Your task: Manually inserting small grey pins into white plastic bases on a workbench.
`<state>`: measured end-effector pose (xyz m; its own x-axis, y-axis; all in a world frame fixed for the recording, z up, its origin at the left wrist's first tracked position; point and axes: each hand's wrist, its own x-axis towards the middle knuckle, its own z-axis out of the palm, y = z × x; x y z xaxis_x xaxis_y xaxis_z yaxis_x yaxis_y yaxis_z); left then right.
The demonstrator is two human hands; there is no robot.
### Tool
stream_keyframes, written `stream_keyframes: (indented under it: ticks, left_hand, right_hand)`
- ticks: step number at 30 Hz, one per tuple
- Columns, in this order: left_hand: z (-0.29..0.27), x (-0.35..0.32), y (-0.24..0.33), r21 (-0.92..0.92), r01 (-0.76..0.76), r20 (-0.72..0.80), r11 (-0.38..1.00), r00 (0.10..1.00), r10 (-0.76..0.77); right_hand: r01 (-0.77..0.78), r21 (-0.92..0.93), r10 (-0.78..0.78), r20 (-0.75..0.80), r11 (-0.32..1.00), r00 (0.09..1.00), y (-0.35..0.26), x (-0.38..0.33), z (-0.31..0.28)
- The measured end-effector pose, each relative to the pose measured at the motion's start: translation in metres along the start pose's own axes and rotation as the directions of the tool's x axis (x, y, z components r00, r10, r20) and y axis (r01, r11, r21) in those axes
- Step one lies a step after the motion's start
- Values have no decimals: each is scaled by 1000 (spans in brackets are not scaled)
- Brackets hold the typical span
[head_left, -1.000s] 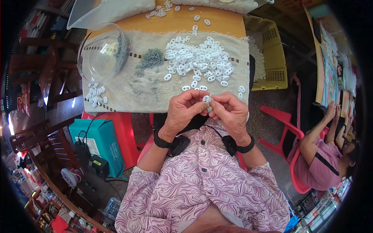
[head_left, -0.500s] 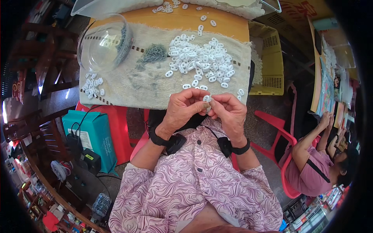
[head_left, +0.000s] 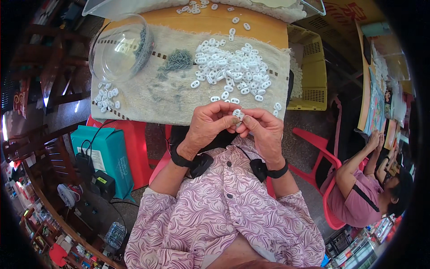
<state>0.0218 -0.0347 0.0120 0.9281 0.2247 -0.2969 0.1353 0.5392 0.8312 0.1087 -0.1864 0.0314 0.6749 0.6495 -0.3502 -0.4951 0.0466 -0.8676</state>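
Observation:
Between my fingertips, just off the table's near edge, is a small white oval plastic piece with two holes (head_left: 238,114). My left hand (head_left: 207,124) pinches it from the left with thumb and forefinger. My right hand (head_left: 265,129) closes on its other side, thumb and fingertips against it. Anything smaller in the fingers is hidden. Beyond my hands a heap of like white pieces (head_left: 233,65) covers the cloth (head_left: 134,101). Left of that heap lies a pile of small grey slender parts (head_left: 180,59). A smaller group of white pieces (head_left: 106,97) sits at the cloth's left corner.
A clear round bowl (head_left: 117,54), holding some grey parts, stands at the back left. A yellow crate (head_left: 313,67) is right of the table. Below the left edge are a teal bag (head_left: 105,161) and a red stool (head_left: 139,154). At right a person (head_left: 360,188) sits working at another table.
The white piece has turned slightly between my fingers, and its two-holed face shows more fully. Both hands stay in nearly the same place.

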Motion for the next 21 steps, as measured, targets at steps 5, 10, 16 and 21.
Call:
stream_keyframes:
  ticks: [5,10,16,21]
  left_hand:
    - [-1,0,2,-10,15,-3,1000,1000,-15]
    - [-1,0,2,-9,43,4,999,999,-43]
    - [-2,-1,3,-8,57,-5,998,998,-57]
    - [-4,-1,4,-3,46,20,999,999,-46]
  right_hand:
    - [-9,37,9,19,999,1000,2,2,-3]
    - [-61,44,60,26,997,998,3,4,-8]
    - [-75,51,72,41,996,997,2,4,-8]
    - [-88,60,84,60,994,995,2,4,-8]
